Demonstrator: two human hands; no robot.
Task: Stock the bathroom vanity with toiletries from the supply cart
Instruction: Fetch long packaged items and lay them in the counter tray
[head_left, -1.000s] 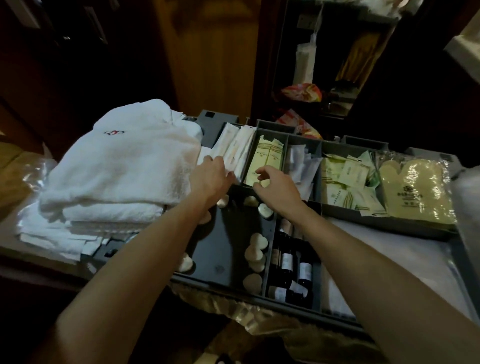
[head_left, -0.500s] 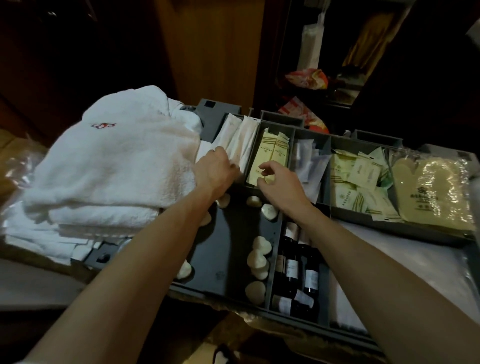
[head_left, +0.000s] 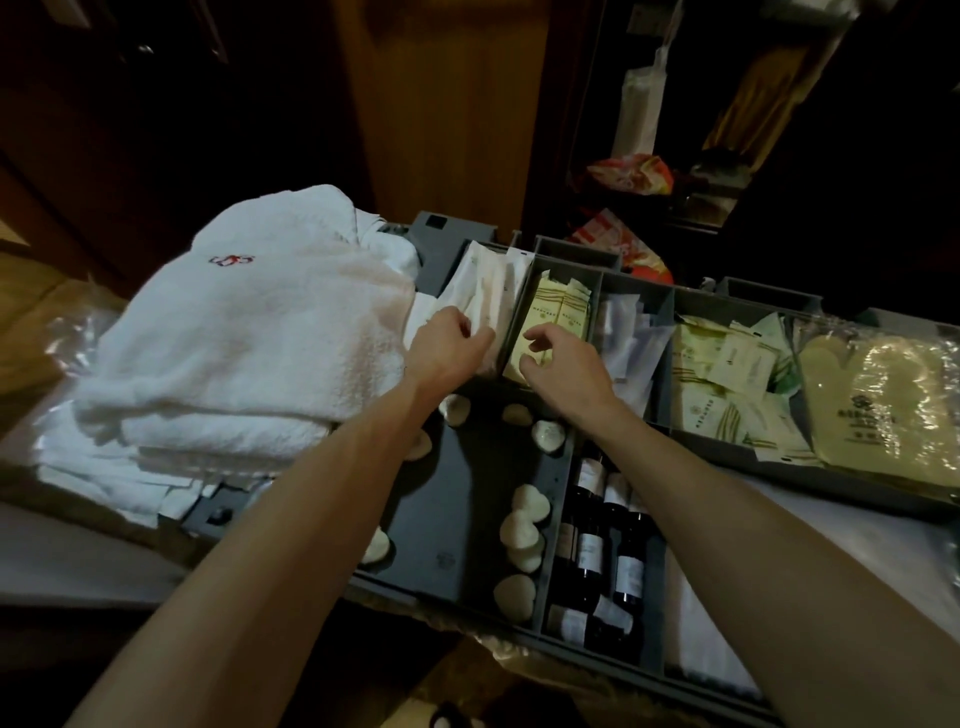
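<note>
The yellow packets (head_left: 563, 312) stand on end in the second compartment from the left along the far edge of the grey cart tray (head_left: 467, 592). The right hand (head_left: 569, 366) is over their near ends, thumb and forefinger curved in a narrow C with one packet's corner between them; whether they actually grip it cannot be told. The white packets (head_left: 491, 280) fill the far-left corner compartment, just beside the yellow ones and separated from them by a divider wall. The left hand (head_left: 447, 351) has its fingers curled down onto the near ends of these and pinches them. Third along the far edge is a compartment of pale translucent sachets (head_left: 631, 335), then a wider one of loose green-and-cream sachets (head_left: 727, 374). At the far-right corner lies a yellow mitt (head_left: 878, 400) in clear wrapping. Both forearms cross the large compartment on the near-left side of the tray, where heart-shaped soaps (head_left: 524, 519) lie scattered, most of them along its right wall. A narrow compartment just right of that holds dark bottles (head_left: 592, 540) with pale labels, lying lengthwise. A stack of folded white towels (head_left: 249, 353) sits against the tray's left edge; the top piece carries a small red embroidered mark (head_left: 232, 259). Beyond the far edge are orange-red bags (head_left: 631, 174) in a dark recess and a wooden panel (head_left: 441, 104).
</note>
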